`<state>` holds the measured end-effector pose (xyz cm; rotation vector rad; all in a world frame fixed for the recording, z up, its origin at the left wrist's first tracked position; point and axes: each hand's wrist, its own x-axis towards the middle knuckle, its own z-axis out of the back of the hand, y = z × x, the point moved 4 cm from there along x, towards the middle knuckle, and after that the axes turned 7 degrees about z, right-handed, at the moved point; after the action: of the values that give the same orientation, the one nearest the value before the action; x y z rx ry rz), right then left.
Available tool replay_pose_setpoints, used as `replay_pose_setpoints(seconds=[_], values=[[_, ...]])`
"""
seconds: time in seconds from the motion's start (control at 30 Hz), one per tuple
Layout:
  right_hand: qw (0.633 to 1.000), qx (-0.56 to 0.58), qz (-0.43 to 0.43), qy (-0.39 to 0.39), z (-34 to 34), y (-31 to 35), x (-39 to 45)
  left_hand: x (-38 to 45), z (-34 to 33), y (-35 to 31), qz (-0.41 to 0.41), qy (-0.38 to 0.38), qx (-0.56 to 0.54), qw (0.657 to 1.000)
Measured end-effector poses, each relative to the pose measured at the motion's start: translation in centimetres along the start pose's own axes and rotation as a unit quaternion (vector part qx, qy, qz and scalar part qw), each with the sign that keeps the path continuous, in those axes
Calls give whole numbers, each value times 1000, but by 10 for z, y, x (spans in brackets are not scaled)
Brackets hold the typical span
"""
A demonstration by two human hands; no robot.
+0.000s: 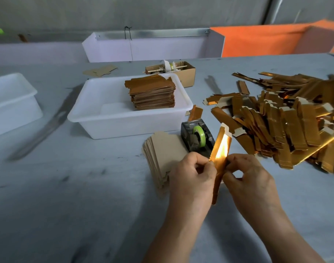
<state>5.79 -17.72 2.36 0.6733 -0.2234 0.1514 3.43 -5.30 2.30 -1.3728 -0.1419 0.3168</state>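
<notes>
- No text, label, brand, number or sign can be read anywhere in view.
- Gold card strip (222, 144), near the middle: a shiny face with glare and no legible print.
- Tape dispenser (197, 137), at 10 o'clock of the gold card strip: any marking on its dark body is too blurred to read.
- Cardboard box (189, 74), at 12 o'clock of the tape dispenser: the brown side shows no readable lettering.
</notes>
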Motion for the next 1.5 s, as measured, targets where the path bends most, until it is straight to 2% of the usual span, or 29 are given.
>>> replay_pose_setpoints(seconds=[0.1,0.17,0.23,0.3,0.4,0.57,0.73,1.07,1.33,1.5], values=[[997,65,-8,-38,15,-5,-4,2,1,1,32,9,-24,999],[983,173,-44,-39,30,-7,-4,3,3,4,61,22,-49,997],[954,291,-65,8,41,2,-6,0,4,7,88,36,-81,992],[947,312,-31,73,47,14,-7,-3,4,7,101,48,-92,989],[947,292,27,133,45,29,-6,-6,3,5,116,64,-120,984],[956,245,90,132,43,36,-2,-9,7,1,124,83,-123,981],[973,170,103,119,39,32,-1,-13,7,3,114,74,-112,984],[991,87,81,67,34,30,-2,-18,8,-2,86,111,-114,983],[995,34,77,50,32,33,-4,-21,8,0,64,59,-87,992],[997,-16,71,37,34,36,-4,-30,0,-5,-2,-20,-33,999]])
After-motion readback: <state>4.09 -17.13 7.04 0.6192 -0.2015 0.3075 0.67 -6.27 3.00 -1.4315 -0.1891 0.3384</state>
